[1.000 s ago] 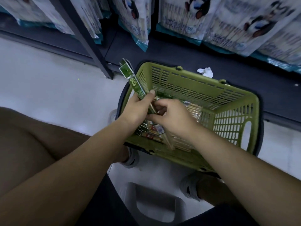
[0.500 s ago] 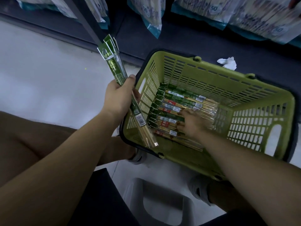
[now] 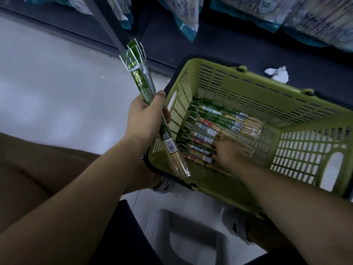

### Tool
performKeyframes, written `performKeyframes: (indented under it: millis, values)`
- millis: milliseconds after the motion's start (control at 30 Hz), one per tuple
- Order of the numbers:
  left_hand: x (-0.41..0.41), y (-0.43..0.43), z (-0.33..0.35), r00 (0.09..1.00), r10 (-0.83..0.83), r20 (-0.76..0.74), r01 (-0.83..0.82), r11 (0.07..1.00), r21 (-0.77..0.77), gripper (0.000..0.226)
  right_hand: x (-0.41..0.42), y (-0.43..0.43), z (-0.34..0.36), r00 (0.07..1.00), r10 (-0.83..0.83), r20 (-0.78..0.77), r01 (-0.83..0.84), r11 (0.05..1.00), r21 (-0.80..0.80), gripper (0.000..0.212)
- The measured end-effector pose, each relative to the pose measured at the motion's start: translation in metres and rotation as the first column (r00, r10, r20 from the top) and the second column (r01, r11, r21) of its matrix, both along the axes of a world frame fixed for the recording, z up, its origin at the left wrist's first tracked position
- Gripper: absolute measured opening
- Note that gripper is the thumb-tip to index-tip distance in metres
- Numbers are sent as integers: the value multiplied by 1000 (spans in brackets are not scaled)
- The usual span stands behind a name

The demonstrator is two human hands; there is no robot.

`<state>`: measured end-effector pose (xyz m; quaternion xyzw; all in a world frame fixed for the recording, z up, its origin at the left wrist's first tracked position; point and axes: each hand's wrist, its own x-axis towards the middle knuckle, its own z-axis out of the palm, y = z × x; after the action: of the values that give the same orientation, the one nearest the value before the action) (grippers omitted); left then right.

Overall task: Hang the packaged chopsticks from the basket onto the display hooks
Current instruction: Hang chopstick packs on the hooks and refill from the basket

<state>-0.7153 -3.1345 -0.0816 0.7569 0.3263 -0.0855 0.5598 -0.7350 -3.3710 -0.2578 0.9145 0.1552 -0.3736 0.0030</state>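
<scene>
A green plastic basket (image 3: 248, 88) stands on the floor in front of me, with several packaged chopsticks (image 3: 219, 119) lying side by side on its bottom. My left hand (image 3: 147, 119) grips a small bundle of green-labelled chopstick packs (image 3: 141, 81) just left of the basket's rim, hang tabs pointing up and away. My right hand (image 3: 227, 153) is down inside the basket, fingers resting on the packs near the front; whether it grips one is unclear. No display hooks show in the frame.
Hanging bags of goods (image 3: 189, 18) line the dark shelf along the top. A crumpled white tissue (image 3: 278, 73) lies on the shelf base behind the basket. A grey stool (image 3: 183, 238) is below me; my feet flank the basket's near side.
One second ago both hands met over the basket on a pack. Since then my left hand has lifted the bundle to the left and my right hand has dropped into the basket.
</scene>
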Motion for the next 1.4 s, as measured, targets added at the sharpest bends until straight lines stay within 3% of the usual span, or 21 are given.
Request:
performKeyframes:
  millis: [133,300,433,600,700,867,967,1067,1133,1167,1200,1300,1367,1400]
  values:
    - [-2,1,0,1000,-6,-1,6,1000,-10,52,3,2,4,997,28,-70,-29,1000,-12,25]
    - [-3,2,2,1000,-12,-1,12,999,-36,53,-9,-3,4,998,-46,-39,48,998,36,28]
    - [-5,2,1,1000,-3,-6,3,999,-52,52,-7,-11,5,987,-102,-122,111,991,71,24]
    - [-2,0,-3,1000,5,-10,-6,998,-65,43,19,-22,34,975,-166,-150,194,961,197,7]
    - [0,-4,-3,999,-27,-22,27,1000,-10,48,38,-16,73,971,-218,-100,239,917,320,16]
    - [-10,-24,6,997,-71,3,71,995,-65,32,51,13,154,907,-387,-166,409,722,558,17]
    - [-16,-37,13,982,-130,138,155,969,-192,21,50,38,198,892,-402,-207,435,639,634,23]
    - [-16,-45,21,964,-161,210,222,925,-308,35,44,53,220,903,-396,-167,393,604,693,18]
    - [-12,-43,25,982,-93,166,152,908,-390,38,40,59,225,924,-361,-128,339,614,712,10]
    - [-10,-39,25,992,-50,117,96,898,-430,37,38,60,225,921,-343,-184,361,576,733,6]
    - [-7,-35,26,998,-20,66,48,887,-459,35,38,59,224,891,-344,-296,439,491,753,11]
    - [2,-21,23,999,6,33,7,916,-400,26,45,47,210,679,-428,-597,706,157,691,19]
    - [7,-12,22,997,43,68,-17,941,-338,13,51,34,188,605,-527,-597,752,130,646,13]
    - [10,-8,23,995,63,82,-34,948,-316,11,52,26,171,610,-579,-541,750,199,631,11]
